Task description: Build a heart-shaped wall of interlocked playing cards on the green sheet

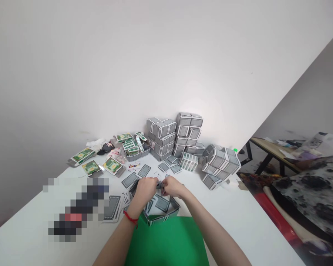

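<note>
On the bench (246, 221), the left hand (146, 187) at eleven o'clock and right hand (172, 186) at one curl nearly closed at the rim of a card-built frame (163, 218), their exact hold impossible to tell, loose cards (162, 203) inside, green boxes (112, 165) beyond at ten.

Loose cards (162, 203) within card frame (164, 218), block stacks (162, 129) behind, boxes (113, 166) left
</note>
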`<state>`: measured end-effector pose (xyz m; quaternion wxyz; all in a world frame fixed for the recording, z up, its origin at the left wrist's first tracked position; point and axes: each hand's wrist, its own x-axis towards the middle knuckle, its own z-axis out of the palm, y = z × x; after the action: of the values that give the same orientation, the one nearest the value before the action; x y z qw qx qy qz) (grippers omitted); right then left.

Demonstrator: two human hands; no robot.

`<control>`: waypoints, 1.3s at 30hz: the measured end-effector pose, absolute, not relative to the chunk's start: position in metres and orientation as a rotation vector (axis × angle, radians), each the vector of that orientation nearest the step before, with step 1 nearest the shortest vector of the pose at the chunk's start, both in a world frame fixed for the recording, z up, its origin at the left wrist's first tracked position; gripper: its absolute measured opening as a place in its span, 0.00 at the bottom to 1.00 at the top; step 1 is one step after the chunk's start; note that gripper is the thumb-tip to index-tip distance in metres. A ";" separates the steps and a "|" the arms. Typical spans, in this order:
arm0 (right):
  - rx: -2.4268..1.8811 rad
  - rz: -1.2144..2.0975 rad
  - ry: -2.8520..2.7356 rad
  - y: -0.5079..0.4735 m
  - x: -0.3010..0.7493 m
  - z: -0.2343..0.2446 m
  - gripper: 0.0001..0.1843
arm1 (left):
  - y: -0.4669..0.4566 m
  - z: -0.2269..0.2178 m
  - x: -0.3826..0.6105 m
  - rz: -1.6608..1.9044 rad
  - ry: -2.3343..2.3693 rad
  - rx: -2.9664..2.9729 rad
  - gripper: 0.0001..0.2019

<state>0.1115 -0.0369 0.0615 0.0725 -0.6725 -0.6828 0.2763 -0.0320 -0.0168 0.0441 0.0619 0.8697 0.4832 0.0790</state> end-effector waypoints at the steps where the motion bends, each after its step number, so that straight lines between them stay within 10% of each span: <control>1: -1.966 0.919 -2.052 -0.038 0.116 0.063 0.12 | -0.016 0.045 -0.034 0.246 1.447 2.633 0.14; 12: -1.490 1.561 -1.630 -0.026 0.138 0.049 0.08 | -0.011 0.049 -0.046 0.326 1.259 2.521 0.13; 26: -1.783 0.463 -2.352 -0.032 0.124 0.052 0.06 | -0.008 0.040 -0.042 0.413 1.176 2.537 0.15; 39: -1.895 0.595 -2.432 -0.035 0.120 0.058 0.13 | -0.009 0.052 -0.047 0.489 1.100 2.355 0.15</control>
<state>0.1196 -0.0349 0.0577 0.0008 -0.6037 -0.7744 0.1896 -0.0467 -0.0089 0.0517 0.2457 0.8631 0.4031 0.1793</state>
